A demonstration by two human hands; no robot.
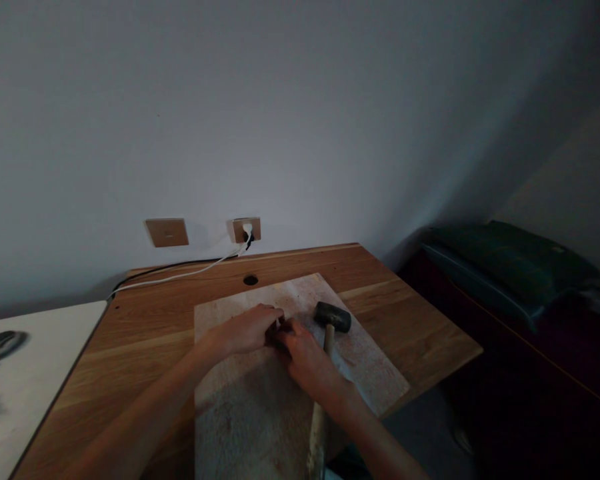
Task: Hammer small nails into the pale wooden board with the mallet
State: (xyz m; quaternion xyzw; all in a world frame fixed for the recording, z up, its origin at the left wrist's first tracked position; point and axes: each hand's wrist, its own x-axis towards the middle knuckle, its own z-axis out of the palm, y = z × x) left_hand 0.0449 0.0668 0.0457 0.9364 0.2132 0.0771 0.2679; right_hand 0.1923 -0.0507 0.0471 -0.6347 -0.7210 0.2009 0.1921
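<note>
Over the middle of a pale, stained board [240, 413], my left hand [254, 328] and my right hand [303, 350] meet with bent fingers. The fingertips of both are pinched close together, around something small and dark that I cannot make out. A mallet [333, 317] with a black head and a pale wooden handle lies on the board, just right of my right hand. My right forearm passes over part of its handle. A small pale patch, perhaps paper or plastic, shows beside the handle, partly hidden by my right wrist.
The board rests on a wooden table [410, 320] with a round cable hole [251, 280]. White and black cables [180, 272] run from a wall socket [247, 230] along its back edge. A white surface [45, 360] adjoins at left; a dark green cushion-like item [515, 260] lies right.
</note>
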